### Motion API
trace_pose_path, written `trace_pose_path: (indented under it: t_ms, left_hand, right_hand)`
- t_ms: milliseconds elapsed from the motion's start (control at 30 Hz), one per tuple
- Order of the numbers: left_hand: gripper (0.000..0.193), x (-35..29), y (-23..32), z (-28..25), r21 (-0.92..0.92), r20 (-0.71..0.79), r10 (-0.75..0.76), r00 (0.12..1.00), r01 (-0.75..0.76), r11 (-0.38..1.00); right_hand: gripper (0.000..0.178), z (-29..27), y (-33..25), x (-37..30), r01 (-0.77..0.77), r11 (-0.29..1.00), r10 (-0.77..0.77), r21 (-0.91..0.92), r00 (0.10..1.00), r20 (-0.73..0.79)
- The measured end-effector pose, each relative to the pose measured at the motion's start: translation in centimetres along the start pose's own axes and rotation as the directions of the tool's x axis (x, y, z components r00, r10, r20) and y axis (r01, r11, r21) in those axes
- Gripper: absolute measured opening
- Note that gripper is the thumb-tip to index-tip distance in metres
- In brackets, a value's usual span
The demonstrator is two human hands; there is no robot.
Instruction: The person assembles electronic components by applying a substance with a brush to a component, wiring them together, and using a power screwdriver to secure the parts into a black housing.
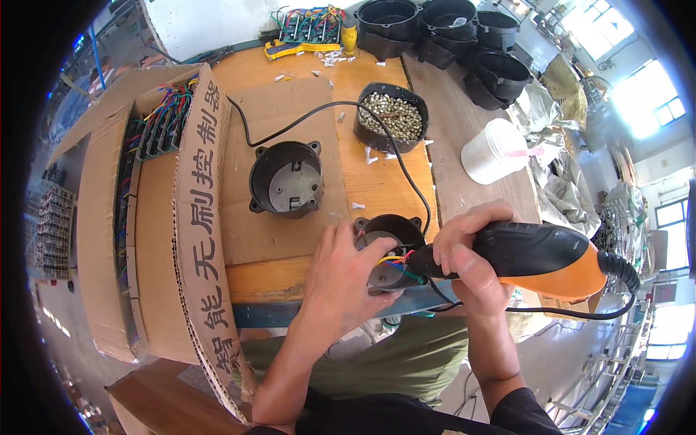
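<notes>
Round black plastic housing (388,235) at the workbench's near edge, coloured wires (yellow, red, green, blue) spilling from its open top. Left hand (342,270) covers its near-left side, fingers curled against it. Right hand (464,257) wrapped tight round an orange-and-black electric screwdriver (540,257), tip inside the housing. Tip and housing interior largely hidden by both hands.

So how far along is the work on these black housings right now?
Looks done: nothing I can confirm. One black housing sits on the cardboard, fitted or not unclear. In hand: the left hand steadies a wired housing while the right hand applies the electric screwdriver. Left: empty housings stacked behind, screws waiting.
</notes>
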State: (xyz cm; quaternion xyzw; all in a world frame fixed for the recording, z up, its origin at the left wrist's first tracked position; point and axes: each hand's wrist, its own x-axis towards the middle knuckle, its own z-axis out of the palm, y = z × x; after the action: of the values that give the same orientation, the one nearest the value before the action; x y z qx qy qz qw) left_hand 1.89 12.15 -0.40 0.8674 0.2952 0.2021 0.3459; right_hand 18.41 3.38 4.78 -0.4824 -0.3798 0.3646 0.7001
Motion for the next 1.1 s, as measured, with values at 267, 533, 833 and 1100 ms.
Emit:
trace_pose_path:
  t_ms: [267,533,833,1100]
  left_hand:
    - [0.062,-0.1,0.0,0.3,-0.016,-0.032,0.013,0.999,-0.014,1.0]
    - [0.062,-0.2,-0.2,0.6,-0.046,-0.018,0.005,1.0,-0.006,0.999]
    - [0.057,-0.4,0.1,0.8,-0.042,-0.061,0.005,0.998,-0.007,0.999]
    - [0.092,-0.8,0.2,1.5,-0.094,-0.149,0.015,0.989,-0.029,0.995]
  right_hand:
    - [0.035,-0.4,1.2,0.5,0.037,0.999,-0.037,-0.04,0.999,-0.02]
    - [0.026,0.2,1.4,1.2,0.064,0.983,-0.07,-0.172,0.997,-0.025]
    - [0.026,1.8,1.2,0.8,0.048,0.984,-0.055,-0.172,0.998,-0.035]
    - [0.025,2.2,1.1,0.7,0.079,0.972,-0.094,-0.22,0.994,-0.061]
